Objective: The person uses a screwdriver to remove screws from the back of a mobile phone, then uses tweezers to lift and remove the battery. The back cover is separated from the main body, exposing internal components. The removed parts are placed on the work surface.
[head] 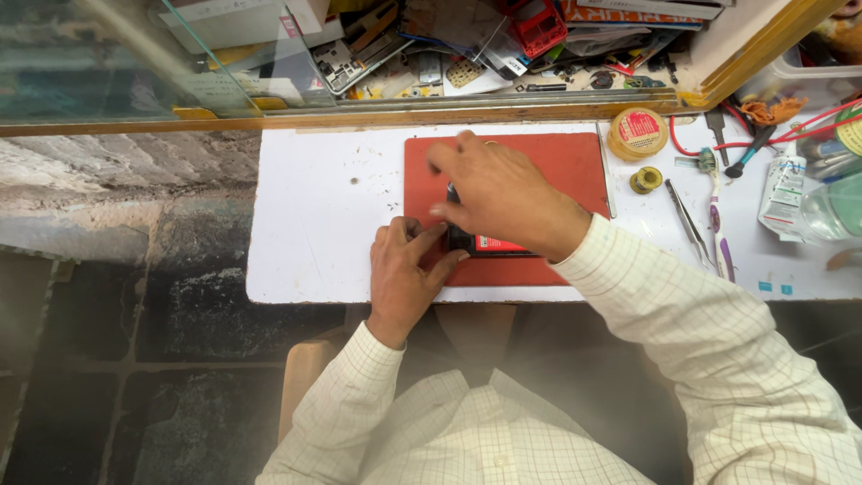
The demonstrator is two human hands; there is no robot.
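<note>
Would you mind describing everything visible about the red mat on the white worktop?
The red mat is a flat rectangular sheet with rounded corners, matte and rubbery-looking, lying flat on the white worktop, its near edge close to the worktop's front. A small dark device with a red part rests on it, mostly hidden. The left hand lies over its lower left part, the right hand over its middle. Its right side is bare.

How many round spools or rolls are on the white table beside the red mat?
2: a large yellow roll at the red mat's upper right corner, and a small yellow spool just below it. Clutter farther right may hide more.
</note>
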